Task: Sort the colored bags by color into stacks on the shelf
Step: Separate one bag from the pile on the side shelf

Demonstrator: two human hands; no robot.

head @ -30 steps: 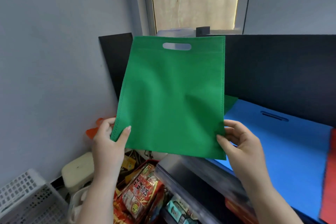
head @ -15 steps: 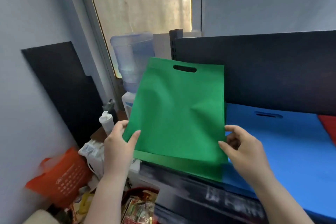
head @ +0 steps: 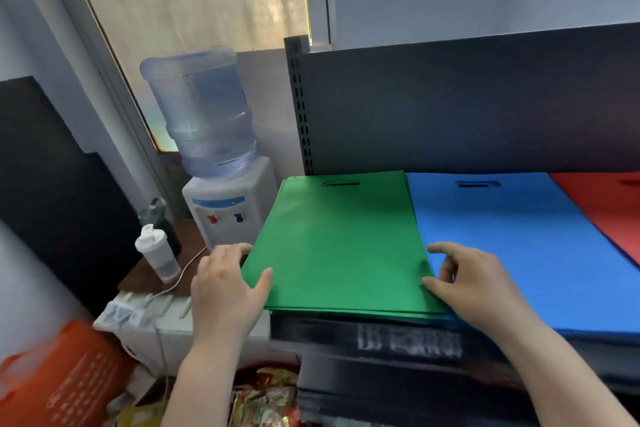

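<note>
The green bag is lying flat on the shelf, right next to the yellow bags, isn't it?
Not quite. In the head view the green bag does lie flat on the shelf, but the bags right beside it are blue, not yellow.
</note>
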